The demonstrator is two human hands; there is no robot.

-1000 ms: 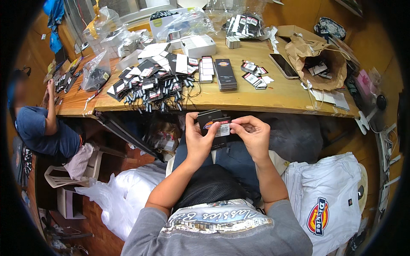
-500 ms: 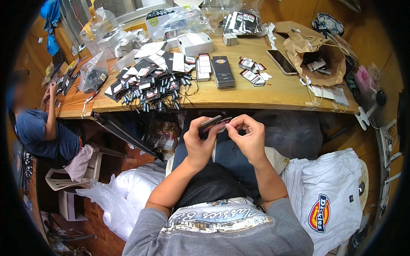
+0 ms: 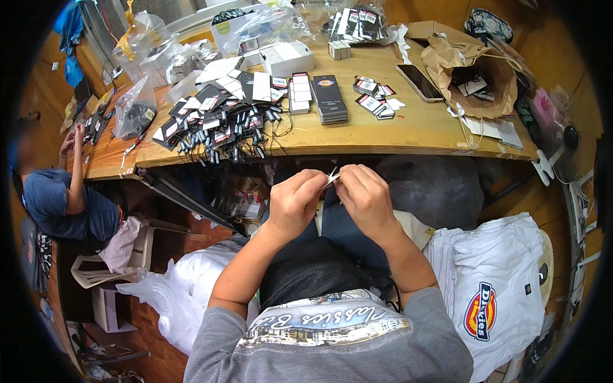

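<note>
My left hand (image 3: 294, 203) and my right hand (image 3: 366, 199) meet over my lap, just in front of the table edge, with their backs turned up. Both are closed, fingertips pinching at a small white paper slip (image 3: 331, 179) that pokes out between them. The dark hang tags in my left hand are now mostly hidden behind its fingers. Beyond, on the table (image 3: 383, 139), lies a heap of black and white hang tags with cords (image 3: 220, 118). Right of it are a row of white labels (image 3: 299, 93), a neat stack of black tags (image 3: 329, 100) and loose label bundles (image 3: 377, 99).
A phone (image 3: 419, 83) and an open brown paper bag (image 3: 440, 60) lie at the right. White boxes (image 3: 287, 59) and plastic bags stand behind. White printed shirts (image 3: 495, 281) are piled at my right, a white plastic bag (image 3: 185, 287) at my left. A co-worker (image 3: 67, 195) sits far left.
My hands have turned over and drawn together, backs upward. The dark tags, visible in my left hand before, are now hidden, and a white slip shows between the fingertips.
</note>
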